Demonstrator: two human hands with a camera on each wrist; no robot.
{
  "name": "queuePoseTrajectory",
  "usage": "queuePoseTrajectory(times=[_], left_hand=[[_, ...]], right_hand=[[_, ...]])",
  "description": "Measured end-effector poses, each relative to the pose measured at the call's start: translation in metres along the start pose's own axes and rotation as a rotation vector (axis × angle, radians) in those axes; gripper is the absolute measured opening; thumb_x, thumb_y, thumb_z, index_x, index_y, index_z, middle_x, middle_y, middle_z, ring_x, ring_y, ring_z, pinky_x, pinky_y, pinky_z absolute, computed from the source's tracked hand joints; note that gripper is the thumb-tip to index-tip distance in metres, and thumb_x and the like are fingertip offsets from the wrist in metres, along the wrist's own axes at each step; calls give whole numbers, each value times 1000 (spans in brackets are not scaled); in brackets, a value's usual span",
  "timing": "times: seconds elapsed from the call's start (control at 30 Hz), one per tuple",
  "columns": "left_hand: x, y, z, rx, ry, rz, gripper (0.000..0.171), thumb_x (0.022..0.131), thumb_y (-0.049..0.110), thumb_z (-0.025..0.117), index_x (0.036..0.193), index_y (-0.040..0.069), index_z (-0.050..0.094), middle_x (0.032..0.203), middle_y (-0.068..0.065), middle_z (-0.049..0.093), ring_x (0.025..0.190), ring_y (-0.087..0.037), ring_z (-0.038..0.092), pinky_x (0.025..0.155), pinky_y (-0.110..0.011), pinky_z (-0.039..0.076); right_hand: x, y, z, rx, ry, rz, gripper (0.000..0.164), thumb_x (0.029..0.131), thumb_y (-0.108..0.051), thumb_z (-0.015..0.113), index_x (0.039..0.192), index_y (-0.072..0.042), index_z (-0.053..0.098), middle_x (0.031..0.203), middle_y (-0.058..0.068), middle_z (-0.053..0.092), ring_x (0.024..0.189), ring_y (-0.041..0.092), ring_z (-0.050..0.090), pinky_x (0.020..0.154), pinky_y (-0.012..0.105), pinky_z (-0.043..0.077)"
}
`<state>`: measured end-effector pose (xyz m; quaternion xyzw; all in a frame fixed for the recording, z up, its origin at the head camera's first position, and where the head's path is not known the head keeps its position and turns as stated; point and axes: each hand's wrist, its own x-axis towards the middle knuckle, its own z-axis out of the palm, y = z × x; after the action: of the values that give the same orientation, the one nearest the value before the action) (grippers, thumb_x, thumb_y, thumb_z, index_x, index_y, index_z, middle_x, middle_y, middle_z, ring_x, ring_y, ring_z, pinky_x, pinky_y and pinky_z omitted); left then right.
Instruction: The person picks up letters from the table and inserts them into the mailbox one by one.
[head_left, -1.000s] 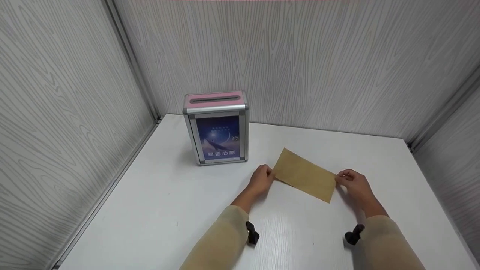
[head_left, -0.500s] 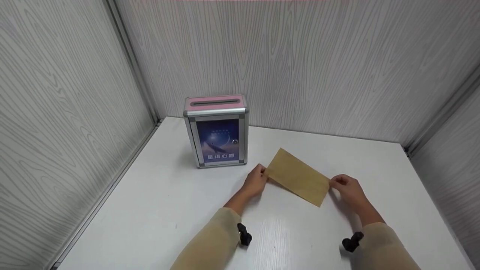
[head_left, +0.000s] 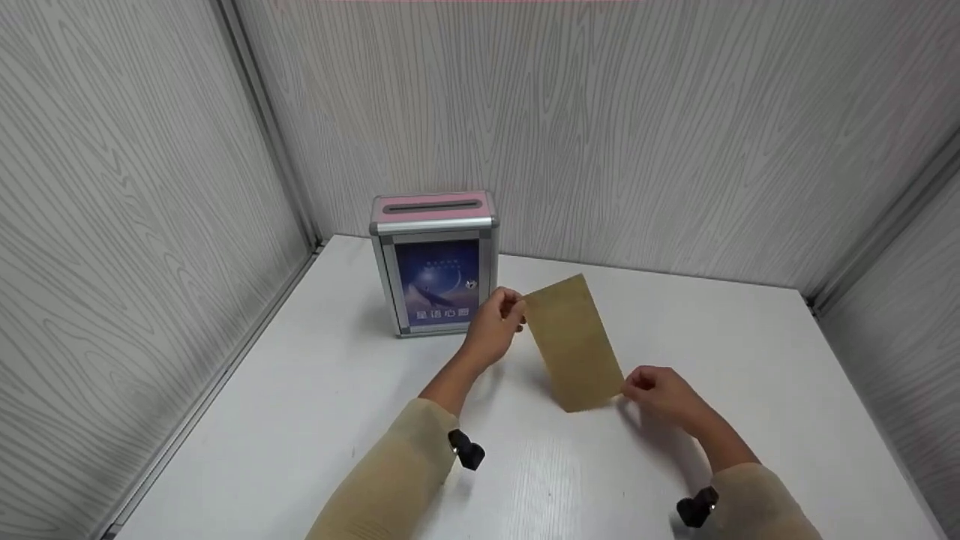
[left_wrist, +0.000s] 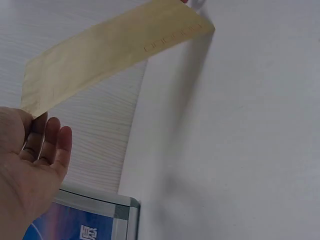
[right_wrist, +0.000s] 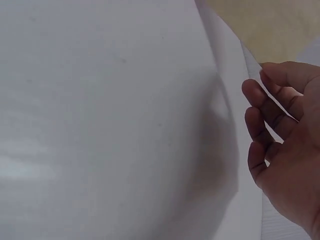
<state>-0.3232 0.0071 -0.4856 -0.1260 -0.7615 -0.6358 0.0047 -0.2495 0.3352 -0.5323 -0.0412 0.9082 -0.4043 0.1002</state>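
A brown paper envelope (head_left: 576,343) slants over the white table between both hands. My left hand (head_left: 495,324) pinches its upper left corner, just in front of the box's lower right side. At the lower right corner, my right hand (head_left: 664,396) pinches between thumb and forefinger. The left wrist view shows the envelope's (left_wrist: 110,50) other face, with a row of small printed squares near one end. In the right wrist view only part of the envelope (right_wrist: 270,25) shows above the fingertips.
A metal-framed box (head_left: 439,270) with a pink slotted top, a blue picture door and a small lock stands at the back left of the white table (head_left: 300,420). Grey wood-grain panels (head_left: 637,135) enclose the back and sides.
The left hand has risen toward the box and the right hand has moved left, both keeping hold. The envelope has turned from lying lengthwise to a steep, nearly upright slant.
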Motion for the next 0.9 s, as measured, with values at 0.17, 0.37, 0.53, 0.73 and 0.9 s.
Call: queuePoseTrajectory(times=[0.17, 0.37, 0.53, 0.73, 0.9], left_hand=[[-1, 13, 0, -22, -13, 6, 16, 115, 20, 53, 124, 7, 57, 110, -8, 62, 95, -17, 66, 90, -38, 66], [-5, 19, -1, -4, -16, 43, 17, 116, 20, 51, 125, 7, 55, 110, -6, 58, 91, -14, 59, 86, -40, 64], [-11, 22, -3, 6, -21, 61, 15, 115, 19, 54, 123, 7, 56, 111, -8, 61, 91, -14, 59, 87, -46, 65], [-15, 26, -5, 51, -41, 48, 13, 113, 21, 57, 120, 10, 58, 109, -7, 66, 89, -13, 62, 80, -31, 62], [-19, 31, -7, 85, -68, 54, 13, 112, 21, 60, 121, 13, 57, 110, -7, 70, 90, -14, 61, 77, -27, 55]], right_hand=[[-1, -14, 9, -70, -85, -122, 13, 103, -20, 72, 95, -11, 70, 92, 0, 66, 83, 15, 54, 70, 27, 46], [-3, -26, 15, -138, -146, -169, 19, 105, -27, 72, 92, -14, 64, 88, -2, 60, 80, 14, 51, 67, 28, 43], [-2, -32, 19, -134, -159, -200, 20, 106, -30, 71, 94, -15, 65, 97, -1, 70, 90, 16, 58, 74, 30, 47], [1, -48, 11, -97, -153, -233, 21, 108, -36, 67, 99, -17, 67, 109, 6, 75, 102, 19, 65, 81, 35, 53], [7, -68, -4, -67, -82, -246, 16, 108, -34, 68, 107, -19, 73, 112, 11, 76, 101, 20, 66, 85, 36, 55]])
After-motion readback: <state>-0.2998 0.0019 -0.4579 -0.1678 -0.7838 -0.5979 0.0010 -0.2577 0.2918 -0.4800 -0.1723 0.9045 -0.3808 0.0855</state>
